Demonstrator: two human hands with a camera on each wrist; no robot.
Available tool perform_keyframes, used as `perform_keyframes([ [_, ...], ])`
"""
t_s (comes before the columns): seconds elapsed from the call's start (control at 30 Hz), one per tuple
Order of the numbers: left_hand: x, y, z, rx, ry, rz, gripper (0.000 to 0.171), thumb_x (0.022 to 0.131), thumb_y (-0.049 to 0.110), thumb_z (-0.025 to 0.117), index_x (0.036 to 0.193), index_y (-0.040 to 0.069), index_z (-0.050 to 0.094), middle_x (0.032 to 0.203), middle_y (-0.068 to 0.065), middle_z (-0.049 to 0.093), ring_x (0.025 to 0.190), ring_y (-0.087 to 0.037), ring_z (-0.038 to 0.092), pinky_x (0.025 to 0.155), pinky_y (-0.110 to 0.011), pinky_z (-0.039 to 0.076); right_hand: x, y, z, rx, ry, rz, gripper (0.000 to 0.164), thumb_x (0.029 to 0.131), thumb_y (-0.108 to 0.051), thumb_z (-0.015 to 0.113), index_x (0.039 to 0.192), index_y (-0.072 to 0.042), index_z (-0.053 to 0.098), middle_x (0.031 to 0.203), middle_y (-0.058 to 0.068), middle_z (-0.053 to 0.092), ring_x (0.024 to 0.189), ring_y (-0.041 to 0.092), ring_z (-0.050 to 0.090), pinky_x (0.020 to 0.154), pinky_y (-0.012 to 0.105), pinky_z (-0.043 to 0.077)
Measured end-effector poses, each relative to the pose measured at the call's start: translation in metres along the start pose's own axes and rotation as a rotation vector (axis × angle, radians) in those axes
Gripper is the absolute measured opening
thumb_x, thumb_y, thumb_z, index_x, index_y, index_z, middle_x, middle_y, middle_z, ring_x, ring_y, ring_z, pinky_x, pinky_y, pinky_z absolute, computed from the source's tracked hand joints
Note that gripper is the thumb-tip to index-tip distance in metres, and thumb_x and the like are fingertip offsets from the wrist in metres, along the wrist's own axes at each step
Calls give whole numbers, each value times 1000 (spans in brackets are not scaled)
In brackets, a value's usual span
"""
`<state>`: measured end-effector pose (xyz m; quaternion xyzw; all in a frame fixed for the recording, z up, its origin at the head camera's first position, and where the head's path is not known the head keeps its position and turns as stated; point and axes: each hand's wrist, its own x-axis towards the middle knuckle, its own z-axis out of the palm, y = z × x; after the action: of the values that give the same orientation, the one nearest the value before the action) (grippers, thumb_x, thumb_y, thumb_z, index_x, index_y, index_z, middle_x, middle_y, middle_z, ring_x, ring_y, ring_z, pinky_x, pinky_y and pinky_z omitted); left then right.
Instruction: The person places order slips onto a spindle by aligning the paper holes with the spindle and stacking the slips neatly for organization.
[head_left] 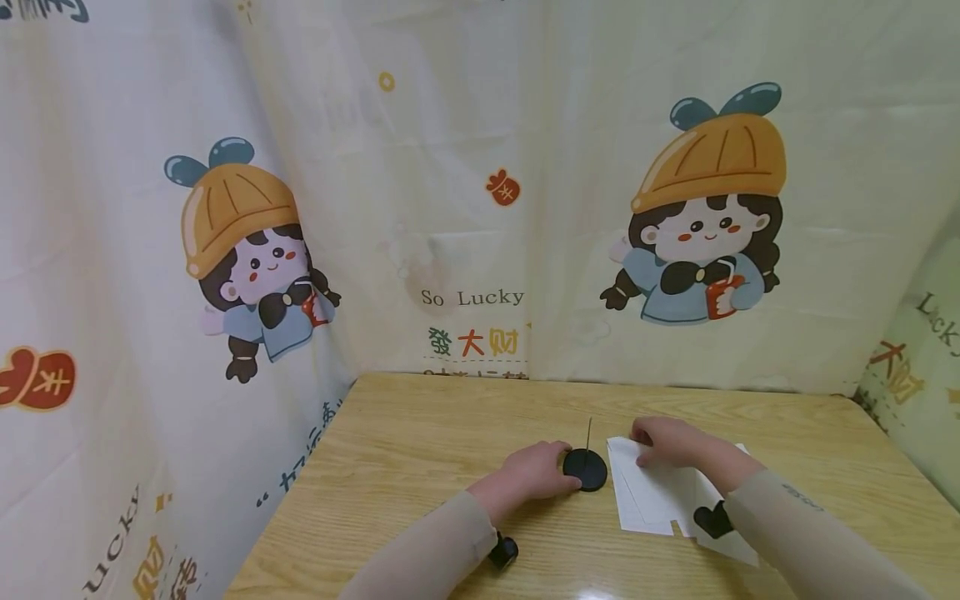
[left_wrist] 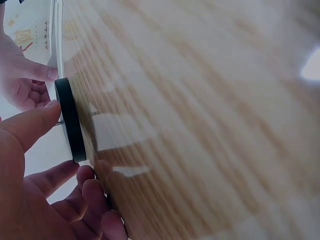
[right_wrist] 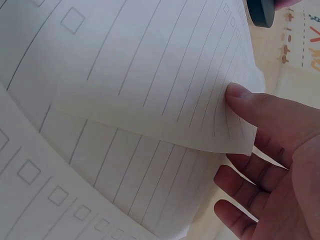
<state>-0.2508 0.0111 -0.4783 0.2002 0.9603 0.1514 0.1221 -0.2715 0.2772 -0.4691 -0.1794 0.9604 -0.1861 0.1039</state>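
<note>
My left hand [head_left: 528,473] holds a receipt spike by its round black base [head_left: 585,478], thumb and fingers at opposite edges. From the base a thin metal rod [head_left: 589,429] stands upright. In the left wrist view the base [left_wrist: 72,120] is seen edge-on, low over the wood. Just right of it, my right hand [head_left: 667,440] pinches the far edge of white paper sheets [head_left: 651,504]. The right wrist view shows the thumb on top of a sheet [right_wrist: 165,70] printed with lines and small boxes, fingers beneath its edge. More lined paper lies under that sheet.
Both hands work over a wooden table [head_left: 420,442] with a glossy surface. Behind and beside it hangs a printed curtain [head_left: 465,233] with cartoon figures. Black wrist devices show at the left sleeve [head_left: 435,542] and the right sleeve [head_left: 810,533].
</note>
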Motion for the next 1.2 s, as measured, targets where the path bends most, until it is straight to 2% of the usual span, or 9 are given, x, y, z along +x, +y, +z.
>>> perform_keyframes([
  [0.2,3,-1,2,13,-4,1,60,85,53,72,137,26,58,124,5,65,112,-13,61,90,-35,49,0,-3,-3,78,-37,21,35,80,-9,81,109,-3,61,95,4,60,85,20,54,80,43,47],
  [0.33,6,-3,5,12,-4,-2,60,85,54,72,137,27,58,124,5,65,113,-13,60,91,-35,48,0,-1,-3,94,-40,23,36,80,-9,81,109,-4,61,96,5,58,87,22,53,80,44,46],
  [0.63,6,-4,5,23,1,12,59,85,53,72,138,31,56,126,6,64,114,-13,60,90,-35,48,4,11,6,82,20,22,40,79,-17,84,110,-9,61,105,5,54,89,22,51,81,42,46],
  [0.77,5,-3,5,34,1,17,60,85,53,72,138,31,57,126,5,64,113,-14,60,89,-35,49,5,17,11,73,60,3,37,80,-17,83,108,-10,61,103,4,55,87,21,51,78,41,46],
  [0.93,5,-2,4,34,4,14,60,85,53,73,138,32,57,126,4,65,113,-14,60,89,-36,49,7,17,14,65,96,-4,28,84,-12,79,106,-11,62,101,3,59,89,21,54,82,44,48],
  [1.2,6,-4,6,23,3,14,60,84,52,74,137,32,57,125,5,65,113,-14,61,88,-36,49,1,17,13,126,121,8,22,90,-4,69,109,-14,64,100,3,60,89,23,53,82,46,47],
])
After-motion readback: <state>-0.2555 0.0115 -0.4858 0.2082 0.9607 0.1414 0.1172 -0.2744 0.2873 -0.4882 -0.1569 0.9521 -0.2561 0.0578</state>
